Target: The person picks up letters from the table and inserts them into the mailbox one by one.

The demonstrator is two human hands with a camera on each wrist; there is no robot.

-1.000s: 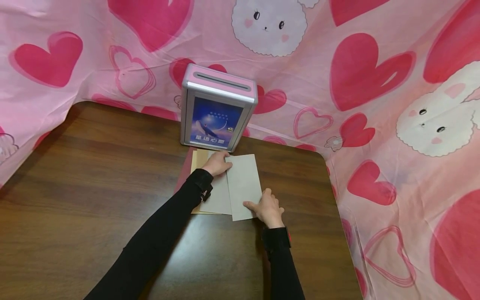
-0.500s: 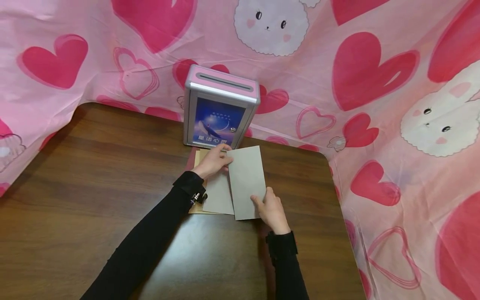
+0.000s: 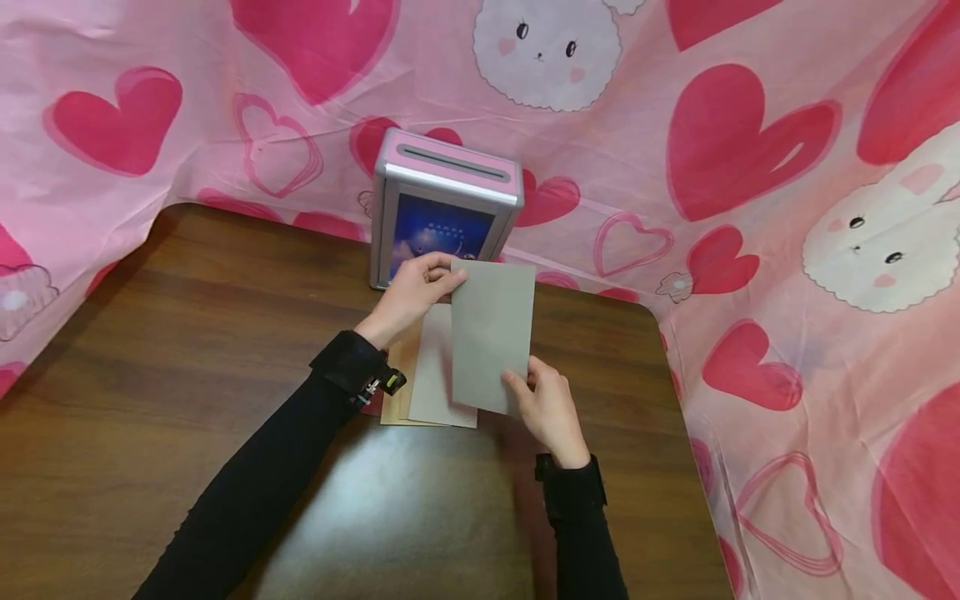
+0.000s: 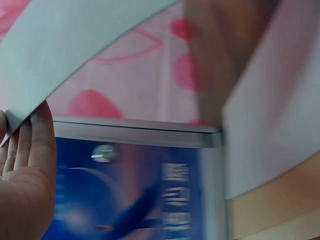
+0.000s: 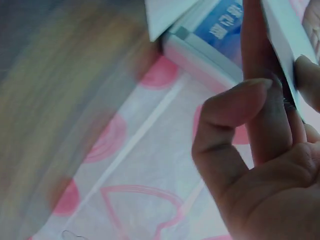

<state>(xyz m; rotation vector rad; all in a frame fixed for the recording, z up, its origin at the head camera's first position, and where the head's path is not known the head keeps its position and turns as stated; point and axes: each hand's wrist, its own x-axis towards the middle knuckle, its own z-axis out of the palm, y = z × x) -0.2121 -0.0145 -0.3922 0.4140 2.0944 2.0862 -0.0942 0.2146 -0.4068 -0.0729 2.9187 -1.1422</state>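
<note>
A plain pale grey envelope is held up off the table in front of the box. My left hand pinches its upper left corner between thumb and fingers. At the lower right edge, my right hand pinches it too, thumb on the near face. Below lie another pale envelope, a tan one and a dark red one, overlapping. In the left wrist view, the left hand grips the envelope's corner. The right wrist view has the right hand on the envelope's edge.
A silver-framed box with a pink slotted top and a blue picture door stands upright at the back of the wooden table. Behind and to the right hangs a pink cloth with hearts and rabbits.
The top pale envelope has been lifted off the others and tilted up toward the head camera. Both hands rise with it, and it now covers the lower right of the box.
</note>
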